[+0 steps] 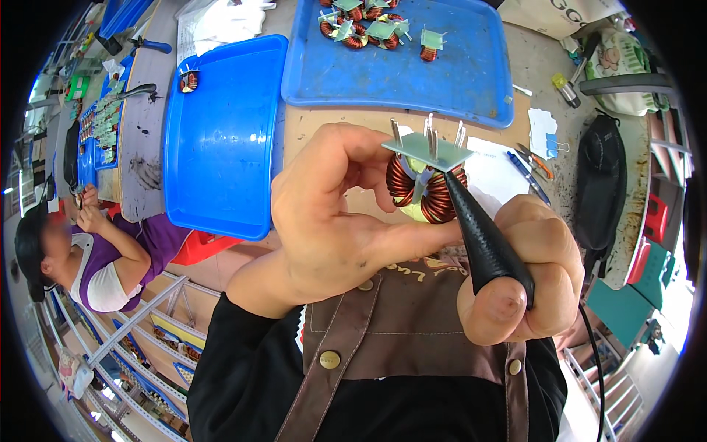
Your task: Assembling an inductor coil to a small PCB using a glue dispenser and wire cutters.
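Observation:
My left hand [317,210] grips a toroidal coil [442,200] wound with copper wire, thumb below and index finger at its left side. On top of the coil sits a small pale green board [423,151], with several silvery pins standing up from it. In my right hand [549,254] is a black tapered tool [482,239], its narrow tip against or very near the board's front edge; whether they touch I cannot tell. The fingers of my right hand are wrapped around the tool's wide end. Its far end is hidden in the palm.
A blue tray [442,81] at the back carries several similar coils; another blue tray [221,162] at left holds one. Pliers [536,162], a blue pen [526,177] and a black pouch [599,180] lie at right. A co-worker [110,254] sits at far left. A black cable [595,361] hangs at right.

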Demonstrator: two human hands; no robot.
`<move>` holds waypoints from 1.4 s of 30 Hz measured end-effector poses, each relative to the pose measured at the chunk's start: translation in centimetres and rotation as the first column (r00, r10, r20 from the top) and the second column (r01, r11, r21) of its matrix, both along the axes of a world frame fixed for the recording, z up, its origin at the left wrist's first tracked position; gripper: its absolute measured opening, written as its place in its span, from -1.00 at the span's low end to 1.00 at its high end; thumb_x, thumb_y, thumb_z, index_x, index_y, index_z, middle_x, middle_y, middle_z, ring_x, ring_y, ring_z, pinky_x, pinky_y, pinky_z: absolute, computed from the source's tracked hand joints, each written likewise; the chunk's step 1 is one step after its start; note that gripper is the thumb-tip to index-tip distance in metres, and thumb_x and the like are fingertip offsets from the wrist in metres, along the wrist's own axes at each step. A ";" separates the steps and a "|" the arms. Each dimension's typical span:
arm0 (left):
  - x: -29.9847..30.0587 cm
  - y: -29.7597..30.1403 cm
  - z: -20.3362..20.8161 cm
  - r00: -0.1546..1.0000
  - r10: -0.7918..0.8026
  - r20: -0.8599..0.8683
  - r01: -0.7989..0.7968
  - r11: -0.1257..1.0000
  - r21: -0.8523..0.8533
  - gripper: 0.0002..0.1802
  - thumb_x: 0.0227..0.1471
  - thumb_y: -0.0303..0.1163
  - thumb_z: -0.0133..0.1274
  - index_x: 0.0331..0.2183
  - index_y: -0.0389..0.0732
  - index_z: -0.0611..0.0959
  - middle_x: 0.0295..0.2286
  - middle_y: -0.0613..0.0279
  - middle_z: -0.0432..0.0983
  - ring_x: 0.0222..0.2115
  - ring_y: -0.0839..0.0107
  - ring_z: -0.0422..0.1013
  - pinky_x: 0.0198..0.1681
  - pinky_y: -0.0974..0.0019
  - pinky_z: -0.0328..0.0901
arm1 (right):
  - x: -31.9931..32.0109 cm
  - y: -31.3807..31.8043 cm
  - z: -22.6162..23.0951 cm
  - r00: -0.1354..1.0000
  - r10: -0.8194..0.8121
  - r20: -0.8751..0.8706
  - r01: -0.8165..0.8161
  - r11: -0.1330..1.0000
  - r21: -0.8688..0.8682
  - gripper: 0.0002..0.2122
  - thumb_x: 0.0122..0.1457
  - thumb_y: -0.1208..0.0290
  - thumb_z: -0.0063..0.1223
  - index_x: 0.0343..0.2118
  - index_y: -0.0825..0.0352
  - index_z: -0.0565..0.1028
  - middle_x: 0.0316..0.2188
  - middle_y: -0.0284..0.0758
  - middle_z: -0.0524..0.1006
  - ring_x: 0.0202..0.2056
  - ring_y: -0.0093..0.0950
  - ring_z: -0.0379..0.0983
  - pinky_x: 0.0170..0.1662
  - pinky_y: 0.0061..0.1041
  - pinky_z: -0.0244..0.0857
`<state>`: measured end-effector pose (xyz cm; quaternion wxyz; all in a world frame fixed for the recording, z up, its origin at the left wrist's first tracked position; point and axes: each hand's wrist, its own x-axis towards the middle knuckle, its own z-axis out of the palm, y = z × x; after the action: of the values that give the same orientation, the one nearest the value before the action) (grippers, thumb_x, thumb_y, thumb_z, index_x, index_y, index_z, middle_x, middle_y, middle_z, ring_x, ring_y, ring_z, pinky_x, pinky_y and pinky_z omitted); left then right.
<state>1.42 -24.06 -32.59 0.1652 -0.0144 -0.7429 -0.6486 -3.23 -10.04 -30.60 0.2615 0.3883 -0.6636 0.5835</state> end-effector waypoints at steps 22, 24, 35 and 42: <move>0.0 0.0 -0.3 1.000 -0.017 0.006 0.017 1.000 -0.021 -0.32 -0.54 -0.51 0.37 -0.30 -0.33 0.33 -0.42 0.18 0.43 -0.43 0.51 0.38 -0.34 0.49 0.30 | 0.0 0.0 -0.4 1.000 -0.002 0.009 0.002 0.999 -0.042 -0.70 0.02 0.37 -0.15 -0.73 0.39 0.12 -0.80 -0.28 0.20 -0.84 -0.55 0.06 -0.81 -0.60 -0.11; 0.3 0.0 -0.2 0.998 -0.001 0.057 0.001 1.000 -0.003 -0.33 -0.52 -0.52 0.37 -0.30 -0.34 0.33 -0.44 0.17 0.43 -0.44 0.51 0.38 -0.35 0.49 0.31 | 0.1 -0.2 -0.5 1.000 -0.010 0.006 0.010 0.998 -0.066 -0.70 0.02 0.38 -0.14 -0.73 0.39 0.12 -0.81 -0.28 0.19 -0.84 -0.55 0.05 -0.82 -0.60 -0.13; -0.3 0.5 -0.4 0.999 0.051 0.000 -0.050 0.992 0.111 -0.39 -0.48 -0.56 0.31 -0.31 -0.35 0.34 -0.44 0.16 0.42 -0.45 0.48 0.39 -0.38 0.46 0.31 | 0.0 -0.3 -0.4 0.996 -0.072 0.050 0.077 0.990 -0.114 -0.71 -0.02 0.42 -0.15 -0.76 0.37 0.09 -0.82 -0.28 0.17 -0.85 -0.58 -0.01 -0.82 -0.60 -0.19; -0.3 0.9 0.2 0.999 0.033 0.027 -0.037 0.987 0.159 -0.40 -0.45 -0.55 0.29 -0.28 -0.34 0.34 -0.43 0.16 0.42 -0.44 0.47 0.39 -0.38 0.45 0.32 | 0.0 -0.7 -0.7 0.997 -0.076 0.034 0.081 0.978 -0.192 -0.72 -0.04 0.44 -0.16 -0.76 0.38 0.09 -0.83 -0.27 0.17 -0.85 -0.59 -0.02 -0.82 -0.60 -0.21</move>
<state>1.16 -23.14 -32.42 0.1679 0.0197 -0.6906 -0.7032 -3.21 -10.76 -31.30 0.3121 0.3268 -0.6222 0.6393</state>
